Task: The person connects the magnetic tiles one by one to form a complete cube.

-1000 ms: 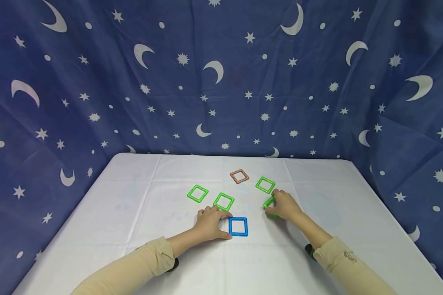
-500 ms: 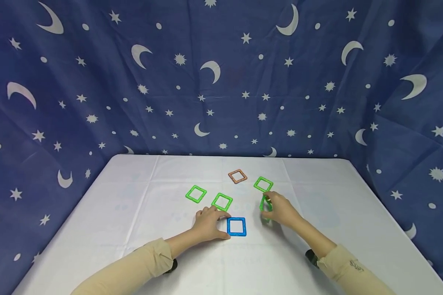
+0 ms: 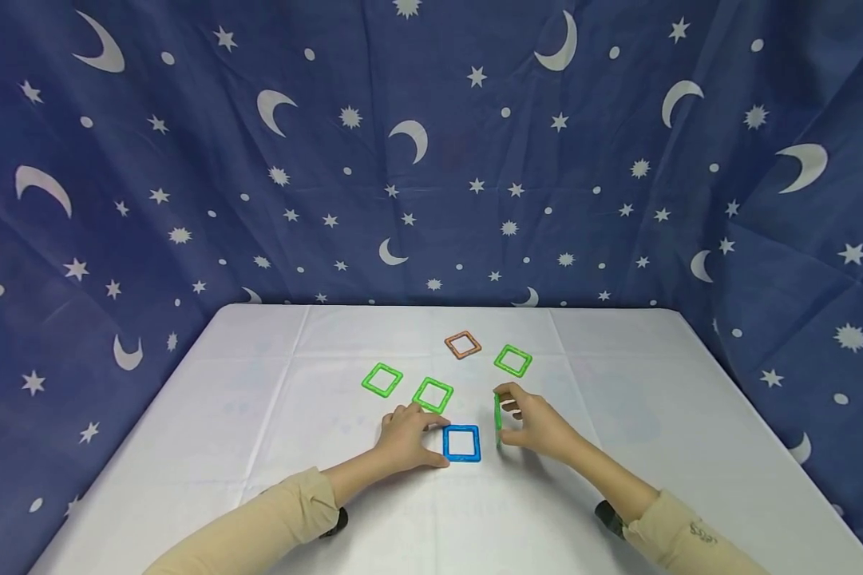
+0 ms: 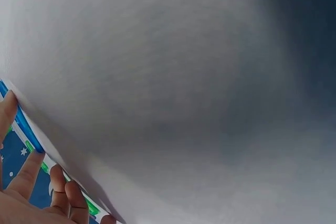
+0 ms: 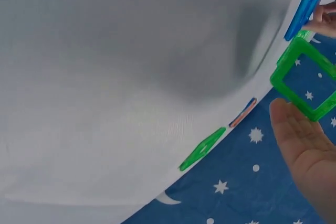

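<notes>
A blue square magnetic tile (image 3: 462, 443) with an open centre lies flat on the white table. My left hand (image 3: 405, 438) holds it at its left side, thumb at the near corner and index finger at the far one. To the right, my right hand (image 3: 541, 426) pinches a green magnetic tile (image 3: 498, 420) by its edges, thumb below and fingers above. That tile stands upright, edge-on to the head view, a short gap from the blue one. In the right wrist view the green tile's square frame (image 5: 287, 73) shows beside the fingers.
Two green tiles lie flat beyond my left hand, a left one (image 3: 382, 380) and a nearer one (image 3: 433, 395). Farther back are an orange tile (image 3: 463, 345) and another green tile (image 3: 513, 361). A blue moon-and-star curtain (image 3: 431, 176) hangs behind the table (image 3: 316, 527).
My right hand has lifted its green tile from lying flat, turned it upright and brought it left towards the blue tile. The left hand stays at the blue tile.
</notes>
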The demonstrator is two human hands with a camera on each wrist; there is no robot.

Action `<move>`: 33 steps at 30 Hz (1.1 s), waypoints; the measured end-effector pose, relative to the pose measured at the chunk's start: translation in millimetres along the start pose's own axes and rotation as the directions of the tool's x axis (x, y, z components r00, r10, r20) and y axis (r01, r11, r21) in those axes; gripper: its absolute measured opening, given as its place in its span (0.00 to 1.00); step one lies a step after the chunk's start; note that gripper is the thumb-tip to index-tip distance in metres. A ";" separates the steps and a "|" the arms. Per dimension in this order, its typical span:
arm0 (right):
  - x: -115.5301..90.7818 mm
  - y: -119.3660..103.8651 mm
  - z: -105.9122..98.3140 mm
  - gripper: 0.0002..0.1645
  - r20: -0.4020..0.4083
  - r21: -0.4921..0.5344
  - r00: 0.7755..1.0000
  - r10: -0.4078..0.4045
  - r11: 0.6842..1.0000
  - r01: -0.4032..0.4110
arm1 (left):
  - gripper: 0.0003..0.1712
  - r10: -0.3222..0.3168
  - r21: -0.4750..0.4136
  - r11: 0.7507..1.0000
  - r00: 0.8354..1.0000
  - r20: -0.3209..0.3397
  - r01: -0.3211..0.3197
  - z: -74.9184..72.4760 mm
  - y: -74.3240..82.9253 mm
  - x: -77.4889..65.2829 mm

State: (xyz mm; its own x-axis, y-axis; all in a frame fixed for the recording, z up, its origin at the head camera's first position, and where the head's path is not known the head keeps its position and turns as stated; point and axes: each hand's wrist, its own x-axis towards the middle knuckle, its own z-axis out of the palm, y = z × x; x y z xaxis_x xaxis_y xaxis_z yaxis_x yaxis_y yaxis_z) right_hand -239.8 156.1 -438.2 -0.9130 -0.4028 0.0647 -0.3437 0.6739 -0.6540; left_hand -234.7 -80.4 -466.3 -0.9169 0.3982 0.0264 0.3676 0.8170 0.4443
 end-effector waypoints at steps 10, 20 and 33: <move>0.4 -3.8 10.1 0.34 0.064 0.052 0.996 -0.055 0.997 0.052 | 0.33 0.001 0.012 1.000 1.000 -0.015 -0.001 0.0 -0.9 5.0; 0.0 -6.4 18.9 0.34 0.095 0.104 0.993 -0.074 0.993 0.064 | 0.32 -0.010 0.000 1.000 1.000 -0.004 0.010 -0.4 3.0 0.8; -1.0 1.4 23.3 0.39 0.105 0.137 0.990 -0.092 0.987 0.078 | 0.34 0.001 0.005 1.000 1.000 -0.005 -0.001 -1.4 2.8 -0.6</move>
State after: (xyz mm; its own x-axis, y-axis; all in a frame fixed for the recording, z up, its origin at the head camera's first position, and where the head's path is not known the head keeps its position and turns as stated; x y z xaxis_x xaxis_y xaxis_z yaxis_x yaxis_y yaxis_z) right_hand -234.3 143.0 -456.7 -0.8491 -0.5263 0.0453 -0.3801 0.5491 -0.7444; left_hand -233.3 -78.9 -463.9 -0.9173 0.3970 0.0319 0.3695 0.8184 0.4402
